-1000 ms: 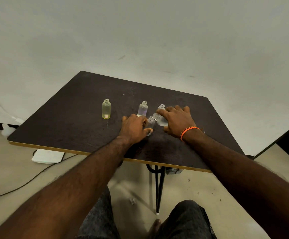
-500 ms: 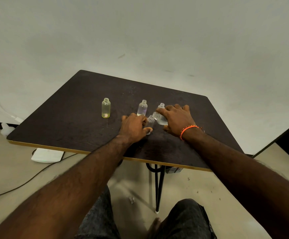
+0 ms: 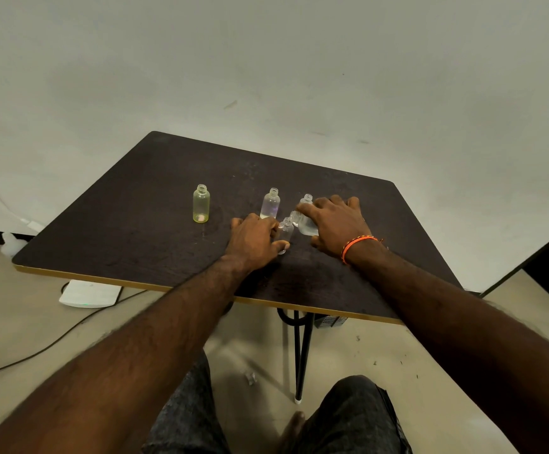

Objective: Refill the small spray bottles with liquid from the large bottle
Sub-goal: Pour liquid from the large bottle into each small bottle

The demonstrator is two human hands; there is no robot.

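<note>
Looking down from head height, the view takes in a dark brown rectangular desk [image 3: 135, 204] with a pale yellow edge, set against a plain off-white wall. Two bare forearms reach in from the bottom of the frame toward the desk's middle.

The left hand [image 3: 253, 240] sits at centre frame, its fingers and thumb curled round a small clear plastic bottle without a cap [image 3: 285, 231], which stands upright on the desk. Just to its right, the right hand [image 3: 335, 224], with an orange braided wristband [image 3: 356, 245], holds a clear bottle tilted on its side [image 3: 304, 222], neck pointing left and touching, or nearly touching, the mouth of the small bottle (the two are too close to tell apart cleanly). Clear liquid shows in the tilted bottle's lower part.

Behind the hands, higher in the frame, three more uncapped bottles stand upright: a yellow-green tinted one [image 3: 200, 204] well off to the left, a clear one with a faint purple tint [image 3: 270, 203] just above the left hand, and another clear neck [image 3: 307, 198] showing above the right hand's index finger.

Under the desk, black metal legs [image 3: 299, 355] stand on a beige floor; a flat white device [image 3: 89, 293] with a dark cable [image 3: 37, 350] lies at the left.
</note>
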